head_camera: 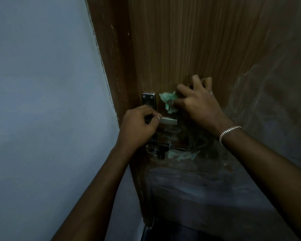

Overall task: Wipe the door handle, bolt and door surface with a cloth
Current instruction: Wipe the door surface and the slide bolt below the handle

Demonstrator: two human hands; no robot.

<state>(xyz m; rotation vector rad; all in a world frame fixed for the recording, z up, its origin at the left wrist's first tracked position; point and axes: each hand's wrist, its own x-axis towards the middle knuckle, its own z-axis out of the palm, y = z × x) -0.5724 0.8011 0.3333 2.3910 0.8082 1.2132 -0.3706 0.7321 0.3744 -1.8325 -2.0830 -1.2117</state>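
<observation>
Beside the pale grey wall [42, 84], our left hand [137, 126] curls around the silver metal lever door handle [169, 121] (the dark sliding bolt [170, 147] sits just below), while our right hand [198, 103], fingers bent and spread, holds the crumpled green cloth [168, 101] against the brown wood-grain door [189, 40].

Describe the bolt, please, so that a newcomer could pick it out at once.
On the brown wooden door, look below the silver handle that the left hand grips. There lies the bolt: a thin, dark, horizontal rod in small brackets, unlike the broad, bright handle.
</observation>
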